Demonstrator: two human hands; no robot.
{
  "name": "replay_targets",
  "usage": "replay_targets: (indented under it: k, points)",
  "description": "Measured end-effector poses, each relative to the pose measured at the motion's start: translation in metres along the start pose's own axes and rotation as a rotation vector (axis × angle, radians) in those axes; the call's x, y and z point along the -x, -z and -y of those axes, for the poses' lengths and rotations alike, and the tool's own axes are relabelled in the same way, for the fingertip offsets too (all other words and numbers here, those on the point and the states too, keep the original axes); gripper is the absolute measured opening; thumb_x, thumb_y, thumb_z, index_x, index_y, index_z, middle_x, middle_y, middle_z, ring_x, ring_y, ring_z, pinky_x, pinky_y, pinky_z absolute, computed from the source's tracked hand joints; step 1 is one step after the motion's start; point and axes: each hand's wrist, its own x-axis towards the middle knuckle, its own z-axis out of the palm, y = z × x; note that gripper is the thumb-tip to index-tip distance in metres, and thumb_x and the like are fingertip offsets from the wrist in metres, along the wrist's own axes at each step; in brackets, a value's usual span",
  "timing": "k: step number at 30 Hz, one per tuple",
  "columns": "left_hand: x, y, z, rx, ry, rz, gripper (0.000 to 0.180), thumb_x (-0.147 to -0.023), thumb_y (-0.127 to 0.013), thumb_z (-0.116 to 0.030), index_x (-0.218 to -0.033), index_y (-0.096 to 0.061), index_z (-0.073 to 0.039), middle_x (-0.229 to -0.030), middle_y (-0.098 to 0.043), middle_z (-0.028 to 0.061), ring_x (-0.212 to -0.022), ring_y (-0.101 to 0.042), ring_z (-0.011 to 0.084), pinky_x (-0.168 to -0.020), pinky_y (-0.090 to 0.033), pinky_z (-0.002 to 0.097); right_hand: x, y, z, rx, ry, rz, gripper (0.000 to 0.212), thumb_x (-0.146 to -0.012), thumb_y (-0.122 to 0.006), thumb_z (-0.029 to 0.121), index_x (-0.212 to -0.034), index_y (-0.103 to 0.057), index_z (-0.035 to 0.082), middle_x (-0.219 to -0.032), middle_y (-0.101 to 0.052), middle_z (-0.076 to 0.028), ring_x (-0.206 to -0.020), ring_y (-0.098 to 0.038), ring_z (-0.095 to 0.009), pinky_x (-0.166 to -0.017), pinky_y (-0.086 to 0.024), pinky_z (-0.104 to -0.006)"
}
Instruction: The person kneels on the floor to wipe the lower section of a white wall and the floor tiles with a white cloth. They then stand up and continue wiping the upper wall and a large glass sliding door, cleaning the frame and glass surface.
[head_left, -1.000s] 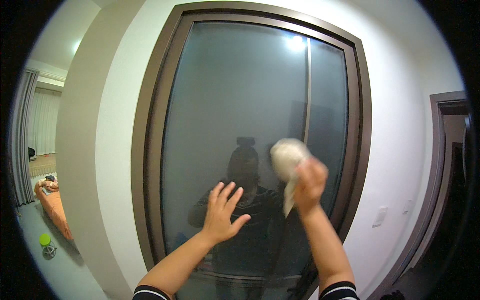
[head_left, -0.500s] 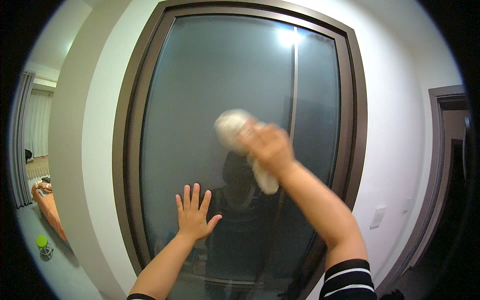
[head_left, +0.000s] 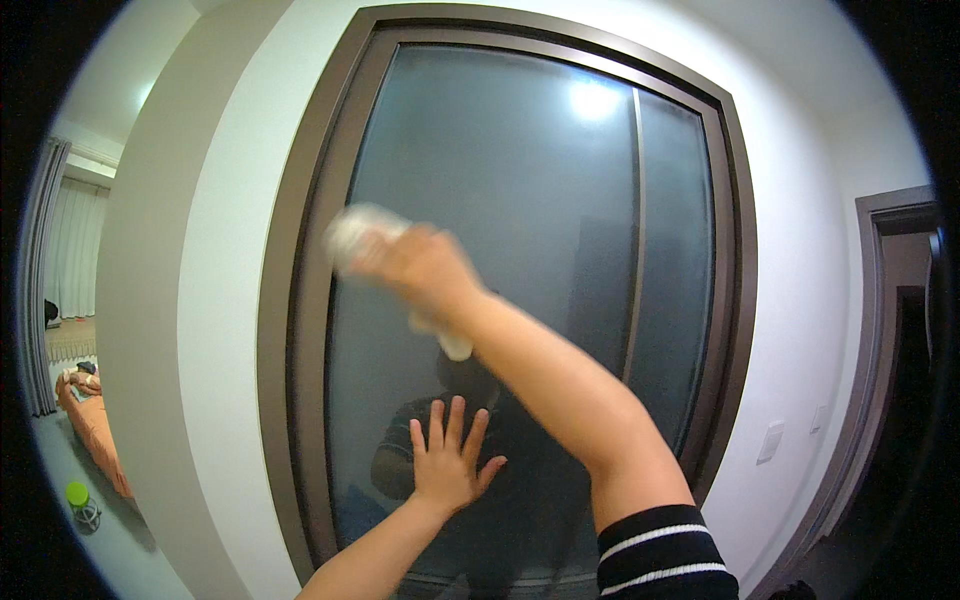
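Observation:
A tall frosted glass door (head_left: pixel 560 230) in a dark brown frame (head_left: pixel 292 330) fills the view. My right hand (head_left: pixel 420 268) grips a crumpled white cloth (head_left: pixel 358 230) and presses it against the glass near the left side of the frame, at upper-middle height. My right forearm crosses the pane diagonally from the lower right. My left hand (head_left: pixel 450 462) lies flat on the glass lower down, fingers spread, holding nothing. A dim reflection of a person shows in the pane behind my arms.
White walls surround the door. A second dark door frame (head_left: pixel 890 360) stands at the right, with a wall switch (head_left: pixel 770 442) beside it. At far left are a curtain (head_left: pixel 40 290), an orange sofa (head_left: pixel 95 435) and a green-topped object (head_left: pixel 80 498) on the floor.
My right hand has swept the cloth leftward across the glass, from the right part of the pane to its left edge. My left hand has stayed flat on the glass, sitting lower in view.

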Motion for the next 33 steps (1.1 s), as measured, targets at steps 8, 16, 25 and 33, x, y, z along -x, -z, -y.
replay_targets:
  k: [8, 16, 25, 33]
  points:
    - [-0.012, 0.010, 0.036, 0.009, -0.228, -0.132, 0.074, -0.079, -0.063, -0.058, -0.142, -0.046, -0.023, -0.152, -0.033, 0.0135, -0.140, -0.025, 0.0337, -0.110, -0.010, 0.0625, 0.026, 0.062, -0.148, 0.523, -0.528, 0.073, 0.049, -0.078, -0.063, 0.005, -0.126, -0.055, 0.016, -0.122, -0.061, -0.013, -0.105, -0.061, -0.029, -0.087, -0.051, -0.0427]
    - [-0.017, -0.007, 0.036, 0.007, -0.237, -0.176, 0.077, -0.078, -0.064, -0.060, -0.143, -0.044, -0.024, -0.152, -0.033, 0.0123, -0.142, -0.023, 0.0340, -0.111, -0.007, 0.0626, 0.051, 0.092, -0.180, 0.664, -1.485, -0.404, 0.030, -0.095, -0.055, 0.030, -0.116, -0.064, 0.010, -0.106, -0.066, -0.016, -0.094, -0.064, -0.027, -0.082, -0.053, -0.0411]
    - [-0.013, 0.024, 0.051, 0.316, -0.319, -0.115, 0.055, -0.079, -0.070, -0.041, -0.125, -0.058, -0.013, -0.137, -0.050, 0.0122, -0.127, -0.042, 0.0330, -0.105, -0.028, 0.0586, -0.056, -0.027, -0.006, -0.015, -0.176, 0.186, 0.053, -0.077, -0.065, 0.009, -0.123, -0.058, 0.034, -0.137, -0.053, -0.003, -0.105, -0.056, -0.029, -0.080, -0.050, -0.0426]
    - [0.063, 0.065, 0.161, 0.197, -0.300, -0.458, 0.028, -0.076, -0.072, -0.023, -0.100, -0.061, -0.013, -0.103, -0.057, 0.0061, -0.106, -0.052, 0.0263, -0.098, -0.037, 0.0488, 0.043, 0.023, 0.133, -0.469, 0.401, 0.243, 0.026, -0.082, -0.063, 0.025, -0.108, -0.064, 0.025, -0.136, -0.054, -0.004, -0.096, -0.057, -0.023, -0.068, -0.044, -0.0357]
